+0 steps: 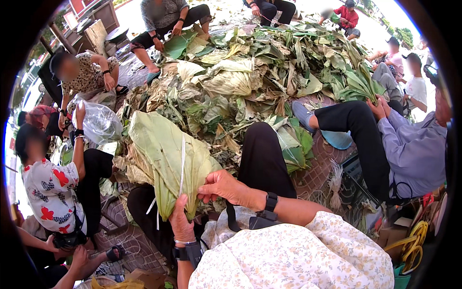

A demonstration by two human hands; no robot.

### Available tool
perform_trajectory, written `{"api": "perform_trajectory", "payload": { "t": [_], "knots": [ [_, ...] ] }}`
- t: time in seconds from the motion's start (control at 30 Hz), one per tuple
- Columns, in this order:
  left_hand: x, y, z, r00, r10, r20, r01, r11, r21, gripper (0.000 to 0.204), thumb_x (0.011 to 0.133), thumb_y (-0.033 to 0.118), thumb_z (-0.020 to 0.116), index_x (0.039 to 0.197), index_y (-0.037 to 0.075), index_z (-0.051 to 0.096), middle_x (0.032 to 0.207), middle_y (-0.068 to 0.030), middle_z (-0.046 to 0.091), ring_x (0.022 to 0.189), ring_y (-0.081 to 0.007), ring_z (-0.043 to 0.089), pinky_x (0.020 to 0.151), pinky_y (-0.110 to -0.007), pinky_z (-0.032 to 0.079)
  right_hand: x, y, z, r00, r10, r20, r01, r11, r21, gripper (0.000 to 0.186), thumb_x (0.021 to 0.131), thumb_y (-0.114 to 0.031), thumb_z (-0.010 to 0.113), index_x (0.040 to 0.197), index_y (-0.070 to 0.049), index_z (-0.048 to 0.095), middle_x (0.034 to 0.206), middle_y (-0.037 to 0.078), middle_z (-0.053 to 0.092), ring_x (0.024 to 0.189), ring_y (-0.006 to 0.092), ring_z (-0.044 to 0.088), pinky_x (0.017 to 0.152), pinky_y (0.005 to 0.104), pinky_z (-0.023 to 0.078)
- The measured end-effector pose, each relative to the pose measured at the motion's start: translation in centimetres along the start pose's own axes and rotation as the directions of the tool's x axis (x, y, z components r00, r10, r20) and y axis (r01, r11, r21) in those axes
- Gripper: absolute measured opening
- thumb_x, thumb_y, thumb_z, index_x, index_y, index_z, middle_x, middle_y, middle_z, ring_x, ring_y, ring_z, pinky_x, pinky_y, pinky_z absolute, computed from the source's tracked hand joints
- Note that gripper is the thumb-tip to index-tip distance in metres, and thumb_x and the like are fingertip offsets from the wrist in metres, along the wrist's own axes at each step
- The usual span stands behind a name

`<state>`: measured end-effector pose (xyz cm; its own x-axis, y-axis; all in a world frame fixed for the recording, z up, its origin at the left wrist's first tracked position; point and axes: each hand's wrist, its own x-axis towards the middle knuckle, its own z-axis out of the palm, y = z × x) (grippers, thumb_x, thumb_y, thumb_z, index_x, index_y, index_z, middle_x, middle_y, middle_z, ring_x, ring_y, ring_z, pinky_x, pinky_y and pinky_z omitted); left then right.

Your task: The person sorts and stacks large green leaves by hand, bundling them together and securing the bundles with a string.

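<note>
My left hand (181,216) grips the lower, gathered end of a large bundle of pale green dried leaves (163,154) in front of me, its fingers wrapped round it. A thin white strip (182,164) hangs down over the bundle. My right hand (216,188) is closed at the bundle's right edge, fingertips pinching the leaf. My dark-trousered knee (264,159) rises just right of the bundle.
A big heap of dried and green leaves (260,77) spreads ahead on brick paving (317,178). Several people (53,192) sit around it, some handling leaves. A clear plastic bag (98,125) is at left; white strands (336,185) and yellow straps (414,236) lie at right.
</note>
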<state>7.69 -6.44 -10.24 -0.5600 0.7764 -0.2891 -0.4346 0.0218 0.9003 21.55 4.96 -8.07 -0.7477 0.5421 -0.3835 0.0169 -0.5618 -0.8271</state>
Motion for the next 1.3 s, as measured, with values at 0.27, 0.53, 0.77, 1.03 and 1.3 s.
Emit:
{"api": "perform_trajectory", "payload": {
  "t": [0.27,0.53,0.77,1.03,1.3],
  "knots": [
    [-1.5,2.3,2.6,1.000,-0.006,-0.010,0.005,0.998,-0.060,0.037,0.077,0.014,0.063,0.109,-0.001,0.053,0.103,-0.0049,0.056,0.088,-0.0130,0.055,0.075,-0.027,0.047,0.2,0.0,-0.5,0.989,-0.149,0.017,0.144,0.909,-0.390,0.013,0.080,-0.009,0.061,0.078,0.004,0.059,0.068,0.005,0.061,0.056,0.0083,0.055,0.052,0.0226,0.046],
    [-1.2,1.1,1.2,0.998,0.057,0.023,-0.058,0.996,0.074,0.033,0.078,0.014,0.061,0.106,-0.002,0.054,0.102,-0.0057,0.056,0.089,-0.0137,0.055,0.076,-0.027,0.047,-0.2,-0.4,-1.3,0.988,-0.152,-0.041,0.133,0.944,-0.304,0.011,0.080,-0.009,0.059,0.082,0.002,0.061,0.070,0.004,0.061,0.058,0.0085,0.056,0.050,0.0216,0.044],
    [-0.8,0.2,-0.9,0.738,0.509,0.443,-0.654,0.377,0.656,0.028,0.080,0.012,0.058,0.104,-0.002,0.056,0.102,-0.0064,0.056,0.091,-0.0162,0.055,0.079,-0.028,0.046,-0.2,0.4,-1.3,0.992,-0.122,-0.028,0.123,0.992,0.015,0.012,0.083,-0.012,0.057,0.084,0.000,0.062,0.071,0.003,0.061,0.055,0.0090,0.056,0.050,0.0191,0.043],
    [-1.0,-0.1,-0.9,0.949,0.277,0.152,-0.312,0.898,0.310,0.034,0.078,0.012,0.060,0.108,-0.002,0.054,0.106,-0.0065,0.055,0.093,-0.0166,0.055,0.080,-0.028,0.046,-0.2,0.0,-2.4,0.969,-0.244,-0.045,0.198,0.869,-0.453,0.010,0.081,-0.009,0.059,0.078,0.001,0.059,0.066,0.002,0.059,0.055,0.0070,0.055,0.049,0.0193,0.042],
    [-1.4,2.4,1.5,1.000,-0.017,0.017,0.018,1.000,-0.016,0.045,0.076,0.010,0.060,0.117,-0.002,0.046,0.110,-0.0071,0.053,0.095,-0.0163,0.054,0.080,-0.028,0.046,0.4,0.1,-2.6,0.999,-0.030,-0.026,0.034,0.983,0.180,0.014,0.082,-0.015,0.060,0.081,-0.001,0.057,0.066,0.005,0.060,0.054,0.0113,0.058,0.044,0.0210,0.043]
  ]
}}
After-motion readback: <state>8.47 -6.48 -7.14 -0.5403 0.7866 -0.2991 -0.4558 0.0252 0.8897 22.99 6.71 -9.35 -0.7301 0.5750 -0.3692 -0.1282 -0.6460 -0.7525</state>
